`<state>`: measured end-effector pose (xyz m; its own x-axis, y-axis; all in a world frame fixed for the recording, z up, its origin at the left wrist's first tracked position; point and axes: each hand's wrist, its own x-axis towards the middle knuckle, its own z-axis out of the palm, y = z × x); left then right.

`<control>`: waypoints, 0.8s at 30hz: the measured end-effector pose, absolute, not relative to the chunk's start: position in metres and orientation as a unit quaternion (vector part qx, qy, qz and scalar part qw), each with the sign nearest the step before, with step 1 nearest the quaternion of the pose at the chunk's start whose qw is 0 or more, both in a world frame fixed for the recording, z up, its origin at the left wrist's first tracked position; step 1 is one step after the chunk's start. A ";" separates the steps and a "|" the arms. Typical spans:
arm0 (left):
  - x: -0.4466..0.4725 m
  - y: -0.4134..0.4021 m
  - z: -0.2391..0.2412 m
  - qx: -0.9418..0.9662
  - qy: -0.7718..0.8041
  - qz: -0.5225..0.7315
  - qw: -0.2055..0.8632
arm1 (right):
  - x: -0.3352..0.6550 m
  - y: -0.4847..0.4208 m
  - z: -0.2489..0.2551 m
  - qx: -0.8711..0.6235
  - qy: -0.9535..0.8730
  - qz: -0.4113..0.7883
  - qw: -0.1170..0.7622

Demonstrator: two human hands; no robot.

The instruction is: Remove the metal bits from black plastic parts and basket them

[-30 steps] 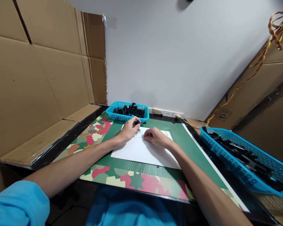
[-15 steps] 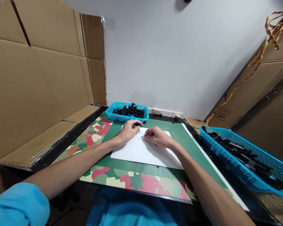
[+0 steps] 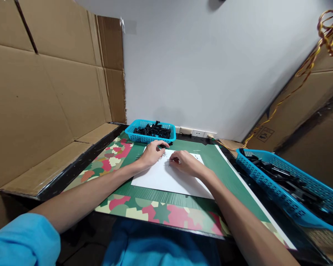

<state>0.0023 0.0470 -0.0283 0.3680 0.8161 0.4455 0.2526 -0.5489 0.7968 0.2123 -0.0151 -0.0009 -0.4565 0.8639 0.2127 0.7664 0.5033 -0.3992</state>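
A white sheet of paper (image 3: 152,177) lies on the table mat. Small thin metal pieces (image 3: 161,156) are scattered near its far edge, too tiny to name. My left hand (image 3: 153,153) rests over the paper's far left part, beside these pieces, with a gap between its curved thumb and index finger. Nothing shows in that gap. My right hand (image 3: 186,163) is closed in a pinch just to the right of the pieces, low over the sheet. A thin, light sliver (image 3: 172,159) shows at its fingertips; its exact kind cannot be made out.
A blue basket (image 3: 150,139) full of black plastic parts (image 3: 155,130) stands behind the hands. Another blue basket (image 3: 269,188) with long black parts is on the right. Cardboard walls the left side; power sockets (image 3: 197,133) and a twisted yellow cable (image 3: 274,109) lie beyond.
My right hand has shifted slightly down, its pinching fingertips now lower over the sheet. My left hand keeps its place. The whole view has moved a little.
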 end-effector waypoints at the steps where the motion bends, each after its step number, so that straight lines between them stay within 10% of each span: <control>1: 0.002 0.047 -0.028 0.763 0.350 0.440 0.320 | 0.213 -0.015 0.000 -0.484 -0.844 0.122 0.194; 24: 0.002 0.041 -0.023 0.764 0.345 0.441 0.322 | 0.218 -0.017 0.008 -0.446 -0.835 0.221 0.232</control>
<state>0.0022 0.0409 -0.0230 0.3736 0.8101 0.4518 0.2424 -0.5554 0.7955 0.2179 -0.0172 0.0084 -0.4941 0.8483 0.1904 0.6427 0.5039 -0.5771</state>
